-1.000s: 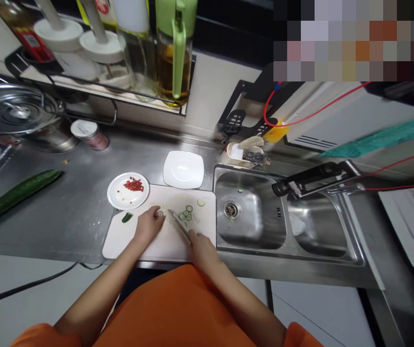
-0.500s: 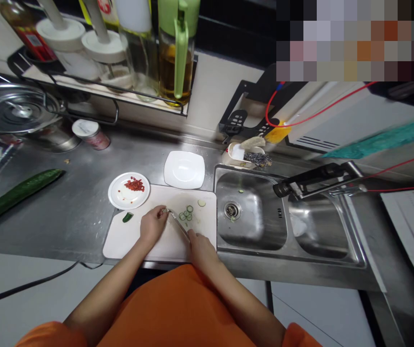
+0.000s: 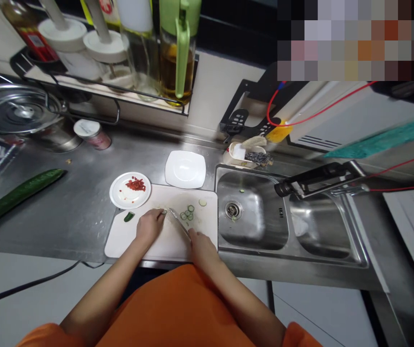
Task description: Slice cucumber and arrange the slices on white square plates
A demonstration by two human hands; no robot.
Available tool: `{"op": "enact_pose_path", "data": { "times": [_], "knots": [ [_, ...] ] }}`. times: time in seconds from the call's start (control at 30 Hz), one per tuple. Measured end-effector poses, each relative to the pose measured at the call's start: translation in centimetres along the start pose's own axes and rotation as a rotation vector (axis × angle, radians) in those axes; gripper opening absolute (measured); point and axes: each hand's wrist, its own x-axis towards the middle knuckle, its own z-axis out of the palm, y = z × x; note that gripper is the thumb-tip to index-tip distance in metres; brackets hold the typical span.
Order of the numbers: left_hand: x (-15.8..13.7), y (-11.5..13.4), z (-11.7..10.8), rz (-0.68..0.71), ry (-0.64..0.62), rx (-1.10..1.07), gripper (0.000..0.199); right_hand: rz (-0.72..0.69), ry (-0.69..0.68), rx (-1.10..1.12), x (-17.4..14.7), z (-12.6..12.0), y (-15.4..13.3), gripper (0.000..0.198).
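Note:
My right hand (image 3: pixel 204 250) is wrapped round the handle of a knife (image 3: pixel 180 224), whose blade slants up and left over the white cutting board (image 3: pixel 127 243). Left of the blade tip, my left hand (image 3: pixel 149 225) has its fingertips pinched together on a small pale bit, too small to name. Thin cucumber rings (image 3: pixel 187 213) lie on the board to the right of the blade, with a pale round slice (image 3: pixel 202 203) further up. A short dark green cucumber end (image 3: pixel 128 217) rests near the board's left edge.
Behind the board stand a round plate (image 3: pixel 129 200) with chopped red pieces and a white square dish (image 3: pixel 185 169). A whole cucumber (image 3: pixel 22 195) lies at the left. A double steel sink (image 3: pixel 252 241) adjoins on the right, with a black clamp-like device (image 3: pixel 315 179) over it.
My left hand has drawn a little to the left, so a gap now shows between its fingertips and the knife tip. The right hand keeps the knife in nearly the same place.

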Motion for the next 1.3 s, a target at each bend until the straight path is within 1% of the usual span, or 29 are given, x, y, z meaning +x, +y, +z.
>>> {"op": "enact_pose_path", "data": {
  "times": [0.13, 0.23, 0.37, 0.5, 0.6, 0.77, 0.87, 1.03, 1.3],
  "knots": [
    [-0.5, -0.2, 0.8, 0.069, 0.024, 0.009, 0.03, -0.001, 0.01, -0.004, 0.0, 0.1, -0.1, 0.032],
    [-1.0, -0.8, 1.1, 0.113, 0.076, -0.035, 0.031, 0.006, -0.002, -0.022, 0.2, 0.2, -0.1, 0.032],
    [-1.0, -1.5, 1.2, 0.099, 0.151, -0.068, 0.031, -0.01, -0.006, -0.054, 0.7, 0.4, -0.2, 0.037],
    [-0.7, -1.3, 1.4, 0.071, 0.155, -0.084, 0.028, -0.055, 0.014, -0.06, 0.7, 0.4, -0.4, 0.045],
    [-0.6, -1.1, 1.6, 0.064, 0.176, -0.081, 0.028, -0.062, 0.039, -0.093, 0.2, 0.5, -0.8, 0.044],
    [-0.9, -1.4, 1.8, 0.098, 0.203, -0.1, 0.031, -0.067, 0.018, -0.128, -0.6, 0.3, -1.6, 0.042],
    [-0.9, -1.7, 1.9, 0.122, 0.188, -0.101, 0.031, -0.047, 0.001, -0.11, -0.8, 0.1, -2.1, 0.04],
    [-0.8, -1.8, 2.1, 0.118, 0.173, -0.051, 0.03, -0.023, -0.033, -0.088, -0.8, -0.1, -2.4, 0.037],
    [-0.8, -1.9, 2.3, 0.112, 0.18, -0.037, 0.03, -0.03, -0.026, -0.093, -0.8, -0.1, -2.4, 0.038]
  ]
}}
